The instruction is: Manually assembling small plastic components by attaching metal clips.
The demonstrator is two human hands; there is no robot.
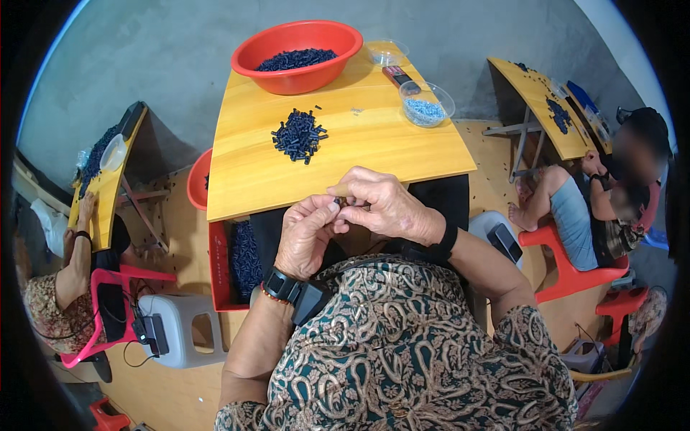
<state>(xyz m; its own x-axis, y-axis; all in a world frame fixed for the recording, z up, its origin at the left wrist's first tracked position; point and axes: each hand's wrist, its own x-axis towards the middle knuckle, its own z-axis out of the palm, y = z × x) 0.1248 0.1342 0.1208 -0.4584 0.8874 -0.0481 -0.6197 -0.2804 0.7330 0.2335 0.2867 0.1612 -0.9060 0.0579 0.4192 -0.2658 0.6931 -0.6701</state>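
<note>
My left hand and my right hand meet just off the near edge of the yellow table. Fingertips of both pinch a small dark piece, mostly covered by the fingers, so its exact kind cannot be made out. Beyond my hands, a loose pile of short, dark blue tube-like pieces lies on the tabletop. Farther back stands a red basin with many similar dark pieces inside. To the right, a clear round tub contains tiny light-blue parts.
A dark handheld device and a clear lid lie at the back right. Below the table's left side, a red crate is filled with dark pieces. Co-workers sit left and right; a grey stool stands behind-left.
</note>
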